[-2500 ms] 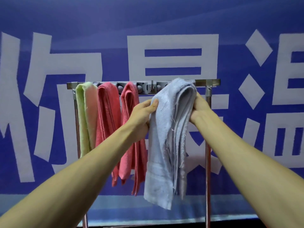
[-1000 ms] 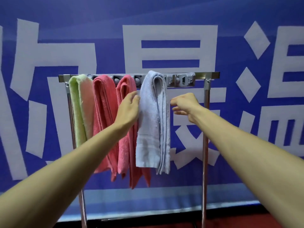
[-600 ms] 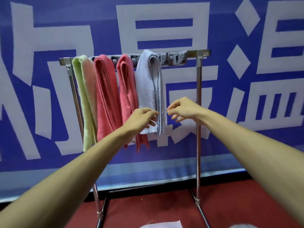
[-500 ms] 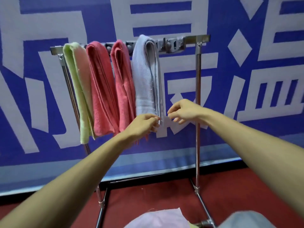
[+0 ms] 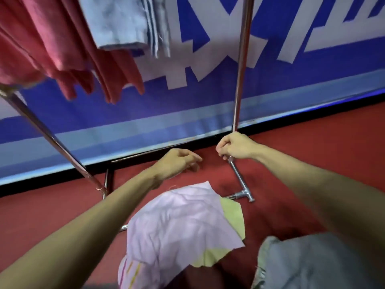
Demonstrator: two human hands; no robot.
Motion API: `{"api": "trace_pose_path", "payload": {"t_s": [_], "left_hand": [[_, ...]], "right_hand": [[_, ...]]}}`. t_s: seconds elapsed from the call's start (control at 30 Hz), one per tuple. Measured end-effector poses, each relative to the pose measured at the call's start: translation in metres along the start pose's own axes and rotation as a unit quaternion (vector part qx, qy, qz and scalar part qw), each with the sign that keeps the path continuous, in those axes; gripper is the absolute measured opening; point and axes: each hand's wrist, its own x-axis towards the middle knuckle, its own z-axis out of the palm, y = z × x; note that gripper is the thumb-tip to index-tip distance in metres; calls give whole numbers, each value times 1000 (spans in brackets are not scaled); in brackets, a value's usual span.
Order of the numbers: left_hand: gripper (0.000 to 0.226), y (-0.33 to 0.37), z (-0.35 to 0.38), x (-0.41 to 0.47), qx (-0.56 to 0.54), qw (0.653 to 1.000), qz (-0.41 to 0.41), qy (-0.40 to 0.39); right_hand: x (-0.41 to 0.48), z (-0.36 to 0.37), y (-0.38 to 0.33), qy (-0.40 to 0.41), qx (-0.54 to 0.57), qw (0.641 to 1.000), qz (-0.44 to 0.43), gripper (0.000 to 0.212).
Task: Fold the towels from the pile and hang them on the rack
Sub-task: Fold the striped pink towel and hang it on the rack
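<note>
Nearest, at 5 o'clock, a grey-blue cloth (image 5: 312, 263) is seen (whether towel or trouser leg cannot be told). At 6 o'clock the pile is left on the red floor (image 5: 323, 147), close under the rack, presumably so that each piece can be lifted with little reach. A lilac towel (image 5: 179, 224) is spread uppermost, a yellow-green towel (image 5: 234, 213) is trapped beneath it, and a striped edge (image 5: 128, 272) shows lowest. Three layers are counted, though the striped edge may belong to the lilac piece.

Beyond the pile both arms are stretched forward, judged as a reach down for the next towel. The left hand (image 5: 179, 162) is held with fingers loosely curled and nothing in it. The right hand (image 5: 235, 148), at 2 o'clock from it, is curled in front of the right post (image 5: 242, 59); whether the post is gripped cannot be told. Two posts are counted, the left post (image 5: 41, 130) lying at 9 o'clock.

Farther, at 11 o'clock, folded towels are draped to hang free: one grey towel (image 5: 120, 21) and the coral towels (image 5: 62, 38), at least two, their folds merging. Farthest, one blue banner (image 5: 291, 80) is stretched.
</note>
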Motion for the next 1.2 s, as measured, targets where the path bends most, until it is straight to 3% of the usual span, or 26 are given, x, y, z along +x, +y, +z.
{"api": "trace_pose_path", "payload": {"t_s": [0.2,0.33,0.5,0.6,0.67,0.8,0.9,1.03,1.2], "left_hand": [[16,-62,31,46,-40,997,-50,-50],[19,-107,44,70,0,993,-90,-73],[21,-156,66,84,3,986,-138,-91],[21,-175,78,87,-2,982,-156,-104],[20,-183,84,87,-8,980,-168,-107],[21,-189,87,86,-14,979,-178,-103],[21,-189,83,85,-9,979,-182,-95],[21,-179,71,81,2,981,-173,-90],[20,-140,46,65,4,987,-142,-71]], "right_hand": [[37,66,96,8,44,990,131,19],[52,110,139,-56,-25,985,163,23],[57,162,190,-64,-105,968,218,22],[55,183,208,-54,-100,961,254,24],[56,194,217,-50,-92,962,254,16],[56,210,220,-15,-70,969,236,23],[54,210,215,-8,-66,975,214,7],[58,199,202,-38,-87,971,218,36],[54,160,152,-45,61,989,124,41]]}}
